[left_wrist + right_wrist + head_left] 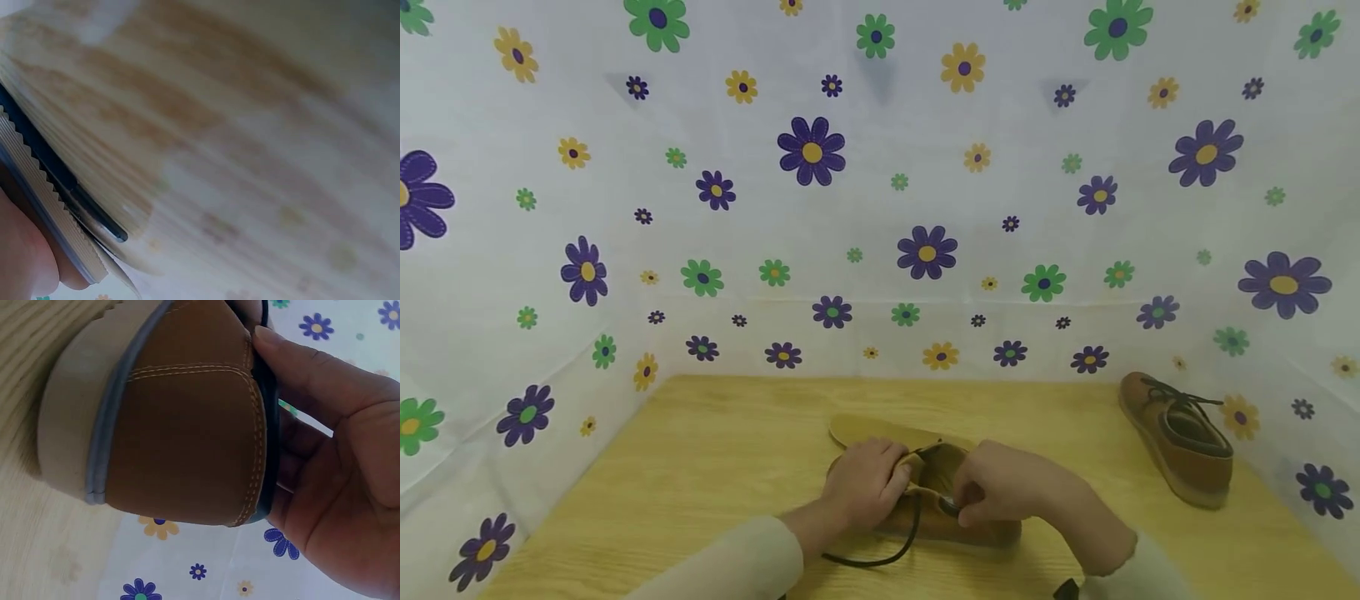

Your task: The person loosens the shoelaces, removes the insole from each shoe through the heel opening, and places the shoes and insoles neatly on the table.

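A brown lace-up shoe [951, 532] lies on its sole in the middle of the table, its opening facing up between both hands. My left hand [867, 482] grips its front part, thumb beside the opening. With thumb and fingers, my right hand [1003, 483] pinches the dark padded collar near the heel; the right wrist view shows the stitched brown heel [187, 437] beside this hand. A dark lace [910, 542] hangs loose over the near side. Behind the shoe lies a flat tan insole [857, 429], partly hidden. The left wrist view is blurred, showing the pale ridged sole edge [53, 194].
A second brown shoe [1176, 442], its dark lace tied, stands at the table's right edge. Flowered white cloth [880, 208] encloses the back and sides of the wooden table [700, 450]. A small dark object [1066, 590] shows by the right sleeve.
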{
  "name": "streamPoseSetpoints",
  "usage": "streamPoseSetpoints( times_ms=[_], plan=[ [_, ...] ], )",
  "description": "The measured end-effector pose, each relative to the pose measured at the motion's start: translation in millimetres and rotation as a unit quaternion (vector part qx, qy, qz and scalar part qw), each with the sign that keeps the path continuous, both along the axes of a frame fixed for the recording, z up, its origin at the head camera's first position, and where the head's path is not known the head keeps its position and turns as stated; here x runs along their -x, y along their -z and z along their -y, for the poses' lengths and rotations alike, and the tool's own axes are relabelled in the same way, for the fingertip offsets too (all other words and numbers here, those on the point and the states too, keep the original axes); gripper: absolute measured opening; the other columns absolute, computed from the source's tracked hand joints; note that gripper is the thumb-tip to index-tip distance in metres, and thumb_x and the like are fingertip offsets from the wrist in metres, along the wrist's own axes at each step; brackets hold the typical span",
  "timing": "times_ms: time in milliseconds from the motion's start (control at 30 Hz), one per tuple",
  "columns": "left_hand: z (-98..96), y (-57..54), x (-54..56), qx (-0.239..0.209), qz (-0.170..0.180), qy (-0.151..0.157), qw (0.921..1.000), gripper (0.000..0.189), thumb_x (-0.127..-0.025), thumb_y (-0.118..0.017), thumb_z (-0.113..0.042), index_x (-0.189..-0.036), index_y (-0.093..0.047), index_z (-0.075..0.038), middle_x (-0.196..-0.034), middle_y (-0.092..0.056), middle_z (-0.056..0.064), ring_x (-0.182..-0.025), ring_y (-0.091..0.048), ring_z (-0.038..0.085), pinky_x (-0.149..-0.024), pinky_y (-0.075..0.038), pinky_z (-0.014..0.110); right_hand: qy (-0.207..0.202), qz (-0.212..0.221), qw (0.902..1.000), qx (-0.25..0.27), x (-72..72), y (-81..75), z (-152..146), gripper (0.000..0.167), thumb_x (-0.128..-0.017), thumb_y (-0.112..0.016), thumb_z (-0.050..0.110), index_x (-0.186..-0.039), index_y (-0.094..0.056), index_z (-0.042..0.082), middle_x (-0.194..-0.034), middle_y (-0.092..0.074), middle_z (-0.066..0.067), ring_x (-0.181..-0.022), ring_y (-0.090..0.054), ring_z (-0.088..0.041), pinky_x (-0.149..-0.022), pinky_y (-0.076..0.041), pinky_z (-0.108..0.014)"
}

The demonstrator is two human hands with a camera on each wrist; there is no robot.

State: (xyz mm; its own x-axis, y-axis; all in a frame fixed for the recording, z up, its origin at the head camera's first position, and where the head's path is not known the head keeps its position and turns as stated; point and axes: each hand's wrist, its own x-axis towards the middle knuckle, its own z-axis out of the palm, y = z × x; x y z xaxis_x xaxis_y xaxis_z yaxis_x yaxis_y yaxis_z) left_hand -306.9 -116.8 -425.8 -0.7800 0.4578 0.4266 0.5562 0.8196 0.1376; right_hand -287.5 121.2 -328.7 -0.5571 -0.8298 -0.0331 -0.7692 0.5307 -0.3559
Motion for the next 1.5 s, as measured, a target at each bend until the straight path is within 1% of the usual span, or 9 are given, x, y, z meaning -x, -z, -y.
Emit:
streamPoseSetpoints(
  times_ms=[200,300,467,600,700,933,1133,1333,1500],
  plan=[
    [0.1,3.6,-1.0,-0.002,0.003,-0.006,1.0,0.042,-0.105,-0.035,-0.031,-0.122,-0.066,-0.009,-0.118,-0.07,0.004,-0.11,-0.065,0.024,-0.098,-0.049,0.044,-0.015,-0.05,0.9983,-0.023,-1.4,14.6,-0.1,0.024,-0.092,-0.07,0.019,-0.07,-0.059,0.02,-0.065,-0.047,0.017,-0.057,-0.039,0.003,-0.055,-0.037,-0.018],
    [0.8,7.0,-0.4,0.004,0.01,-0.009,0.9999,0.043,-0.105,-0.034,-0.033,-0.123,-0.066,-0.01,-0.118,-0.069,0.003,-0.11,-0.064,0.023,-0.098,-0.049,0.044,-0.034,-0.136,0.99,-0.017,-3.7,35.5,-2.7,0.029,-0.098,-0.06,0.025,-0.071,-0.052,0.02,-0.066,-0.042,0.015,-0.056,-0.034,0.002,-0.053,-0.032,-0.018],
    [0.7,4.8,1.1,0.004,0.0,-0.008,1.0,0.043,-0.105,-0.035,-0.033,-0.122,-0.067,-0.01,-0.115,-0.07,0.004,-0.107,-0.065,0.024,-0.094,-0.05,0.045,-0.039,-0.337,0.9376,0.074,-5.2,66.6,-7.2,0.027,-0.101,-0.056,0.029,-0.075,-0.053,0.021,-0.068,-0.045,0.014,-0.058,-0.036,0.002,-0.054,-0.034,-0.017],
    [-0.5,-1.5,4.4,0.001,-0.001,-0.005,1.0,0.045,-0.106,-0.033,-0.034,-0.123,-0.066,-0.01,-0.115,-0.07,0.006,-0.107,-0.066,0.025,-0.093,-0.05,0.046,-0.037,-0.422,0.8921,0.156,0.1,73.4,-6.6,0.027,-0.101,-0.054,0.029,-0.075,-0.055,0.02,-0.068,-0.046,0.012,-0.06,-0.036,0.001,-0.054,-0.034,-0.015],
    [-1.3,-5.1,7.6,-0.001,0.006,0.005,1.0,0.047,-0.107,-0.03,-0.036,-0.123,-0.066,-0.01,-0.115,-0.07,0.005,-0.107,-0.066,0.024,-0.094,-0.05,0.045,-0.048,-0.447,0.8733,0.188,4.2,73.9,-7.6,0.028,-0.102,-0.05,0.03,-0.077,-0.058,0.019,-0.07,-0.048,0.01,-0.061,-0.037,0.0,-0.055,-0.034,-0.013],
    [0.9,-5.9,6.7,-0.032,0.015,0.041,0.9985,0.045,-0.109,-0.03,-0.034,-0.098,-0.068,-0.013,-0.095,-0.07,0.0,-0.093,-0.066,0.018,-0.086,-0.052,0.038,-0.074,-0.446,0.8678,0.207,2.4,79.1,-10.0,0.032,-0.104,-0.047,0.029,-0.077,-0.059,0.019,-0.07,-0.045,0.01,-0.061,-0.035,-0.001,-0.056,-0.032,-0.012],
    [13.7,-8.3,15.8,-0.073,0.065,0.016,0.9951,0.047,-0.11,-0.03,-0.031,-0.094,-0.068,-0.009,-0.093,-0.068,0.005,-0.093,-0.065,0.023,-0.085,-0.052,0.042,-0.104,-0.467,0.8471,0.23,-2.7,82.7,-11.8,0.037,-0.105,-0.043,0.026,-0.07,-0.054,0.019,-0.066,-0.039,0.01,-0.061,-0.027,-0.001,-0.055,-0.025,-0.012],
    [27.2,-28.9,39.8,0.087,0.015,0.008,0.9961,0.025,-0.103,-0.054,-0.033,-0.111,-0.067,-0.013,-0.106,-0.066,0.004,-0.098,-0.064,0.023,-0.084,-0.054,0.043,-0.117,-0.487,0.8301,0.245,-1.3,78.0,-14.4,0.037,-0.101,-0.046,0.023,-0.065,-0.052,0.019,-0.063,-0.04,0.01,-0.062,-0.024,-0.002,-0.056,-0.025,-0.015],
    [24.4,-37.8,53.2,0.154,0.051,0.047,0.9857,0.032,-0.097,-0.064,-0.037,-0.119,-0.067,-0.014,-0.121,-0.065,0.005,-0.111,-0.063,0.024,-0.094,-0.053,0.042,-0.107,-0.501,0.8225,0.246,1.7,81.1,-19.4,0.039,-0.101,-0.044,0.024,-0.063,-0.053,0.019,-0.062,-0.042,0.01,-0.062,-0.025,-0.003,-0.057,-0.025,-0.016]
  ],
)
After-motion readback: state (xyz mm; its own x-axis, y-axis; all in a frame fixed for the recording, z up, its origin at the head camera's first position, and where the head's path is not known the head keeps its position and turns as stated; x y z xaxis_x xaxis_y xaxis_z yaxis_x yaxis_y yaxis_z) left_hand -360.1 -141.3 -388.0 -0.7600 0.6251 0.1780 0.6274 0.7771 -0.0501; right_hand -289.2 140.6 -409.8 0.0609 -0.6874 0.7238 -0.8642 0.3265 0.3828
